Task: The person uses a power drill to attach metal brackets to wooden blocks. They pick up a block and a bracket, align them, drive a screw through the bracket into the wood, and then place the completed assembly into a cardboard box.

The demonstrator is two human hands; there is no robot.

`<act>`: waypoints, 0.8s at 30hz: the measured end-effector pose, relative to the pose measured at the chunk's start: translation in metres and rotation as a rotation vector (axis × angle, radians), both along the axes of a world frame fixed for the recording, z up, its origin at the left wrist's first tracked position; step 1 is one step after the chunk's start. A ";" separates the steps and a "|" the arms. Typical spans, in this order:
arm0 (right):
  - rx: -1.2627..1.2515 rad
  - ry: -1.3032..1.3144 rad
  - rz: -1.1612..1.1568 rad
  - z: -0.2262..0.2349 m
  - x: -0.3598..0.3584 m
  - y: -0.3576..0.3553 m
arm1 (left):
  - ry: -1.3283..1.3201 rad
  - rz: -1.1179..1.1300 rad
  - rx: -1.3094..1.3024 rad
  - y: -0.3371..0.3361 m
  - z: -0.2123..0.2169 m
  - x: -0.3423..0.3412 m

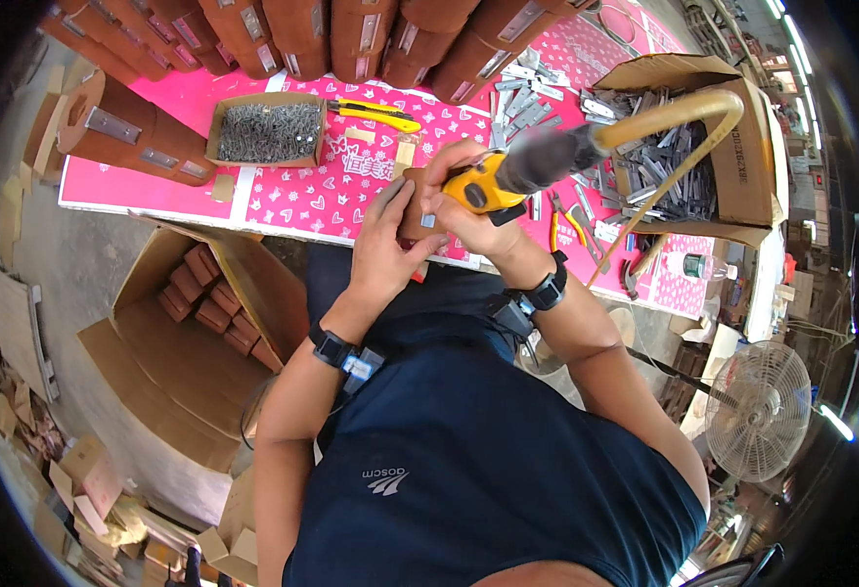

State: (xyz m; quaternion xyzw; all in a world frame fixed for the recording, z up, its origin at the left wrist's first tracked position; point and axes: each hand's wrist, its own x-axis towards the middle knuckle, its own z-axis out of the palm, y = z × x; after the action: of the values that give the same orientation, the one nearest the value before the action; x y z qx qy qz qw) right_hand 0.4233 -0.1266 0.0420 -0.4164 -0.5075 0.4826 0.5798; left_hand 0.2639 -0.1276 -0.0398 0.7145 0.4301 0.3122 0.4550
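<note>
My left hand is closed on a small reddish-brown wooden block, pressing it near the front edge of the table. A small shiny metal piece shows on the block. My right hand is closed around a yellow and black power screwdriver, beside the block. From the tool's dark rear end a thick tan hose loops away to the right. The screwdriver's tip is hidden by my right hand.
Reddish-brown wooden pieces with metal plates line the back. A screw carton and yellow utility knife lie left; pliers, a hammer, and a carton of metal strips, right. A box of blocks stands lower left.
</note>
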 end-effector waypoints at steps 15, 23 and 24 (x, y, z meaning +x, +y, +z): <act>0.063 -0.144 -0.431 -0.060 0.085 -0.090 | 0.780 0.158 0.349 0.165 0.028 -0.087; 0.127 -0.159 -0.479 -0.060 0.082 -0.098 | 0.970 0.032 0.216 0.183 0.023 -0.074; 0.138 -0.167 -0.456 -0.058 0.082 -0.098 | 0.976 0.022 0.225 0.183 0.023 -0.077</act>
State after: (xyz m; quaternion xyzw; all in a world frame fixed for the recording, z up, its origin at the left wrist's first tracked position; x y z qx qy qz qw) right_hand 0.5058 -0.2249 -0.0161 -0.5178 -0.4785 0.2675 0.6568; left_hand 0.1870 0.0550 -0.0171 0.8173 0.5641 -0.0090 0.1176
